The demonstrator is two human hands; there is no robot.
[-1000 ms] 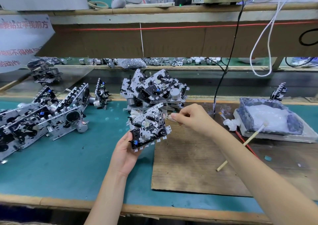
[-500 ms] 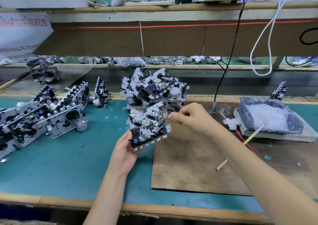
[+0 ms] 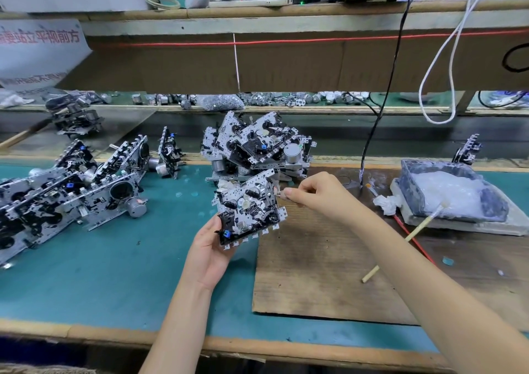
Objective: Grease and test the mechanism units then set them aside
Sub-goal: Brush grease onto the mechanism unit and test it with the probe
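Observation:
My left hand (image 3: 210, 249) holds a metal mechanism unit (image 3: 248, 210) from below, tilted up over the edge of the wooden board (image 3: 317, 273). My right hand (image 3: 316, 194) pinches a small part at the unit's right edge; what it pinches is too small to name. A pile of mechanism units (image 3: 257, 147) lies just behind. More units (image 3: 71, 193) spread across the green mat at the left. A tray of white grease (image 3: 449, 193) sits at the right with a wooden stick (image 3: 406, 236) leaning out of it.
A black cable (image 3: 380, 110) hangs down to the board near the tray. One single unit (image 3: 468, 152) stands behind the tray. A white cable (image 3: 440, 59) loops at the upper right. Small motors (image 3: 286, 99) line the back shelf. The bench's front edge (image 3: 257, 348) runs below my arms.
The view has shifted slightly. Both hands stay on the held unit in nearly the same pose.

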